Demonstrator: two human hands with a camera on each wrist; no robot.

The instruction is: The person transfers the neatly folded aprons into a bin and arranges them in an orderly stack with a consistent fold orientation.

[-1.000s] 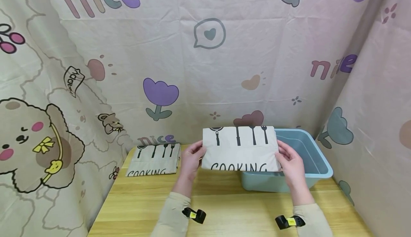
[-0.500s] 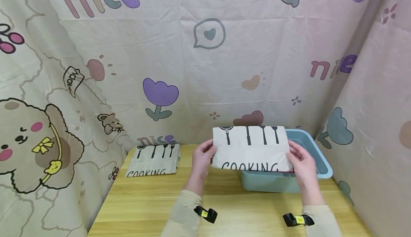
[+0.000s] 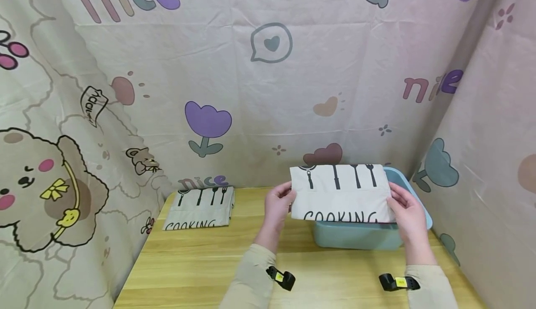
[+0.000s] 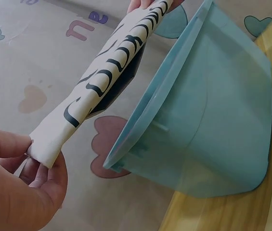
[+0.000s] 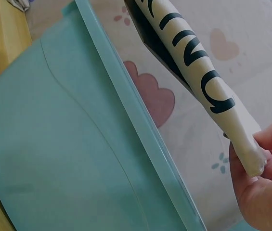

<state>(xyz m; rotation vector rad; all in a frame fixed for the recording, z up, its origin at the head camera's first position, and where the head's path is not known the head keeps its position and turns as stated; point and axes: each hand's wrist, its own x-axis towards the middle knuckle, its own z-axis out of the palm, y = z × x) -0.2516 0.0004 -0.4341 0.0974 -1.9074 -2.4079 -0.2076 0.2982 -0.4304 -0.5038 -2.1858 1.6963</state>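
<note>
A folded white cloth (image 3: pixel 341 197) printed with dark utensils and the word COOKING is held up above a blue plastic bin (image 3: pixel 356 235). My left hand (image 3: pixel 278 206) pinches its left edge, thumb in front and fingers behind. At the opposite edge my right hand (image 3: pixel 406 211) grips it the same way. In the left wrist view the cloth (image 4: pixel 111 72) stands apart from the bin's rim, with a dark part showing beneath it. The right wrist view has the cloth's end (image 5: pixel 246 149) between thumb and fingers. Most of the bin's inside is hidden behind the cloth.
A second folded cloth (image 3: pixel 198 209) with the same print lies at the back left of the wooden table (image 3: pixel 201 267). Patterned fabric curtains (image 3: pixel 268 90) stand behind and on both sides. Black wrist cameras (image 3: pixel 281 278) sit on both sleeves.
Both hands have moved to the right with the folded cloth, which now covers more of the bin's opening in the head view. The cloth at the left has stayed put.
</note>
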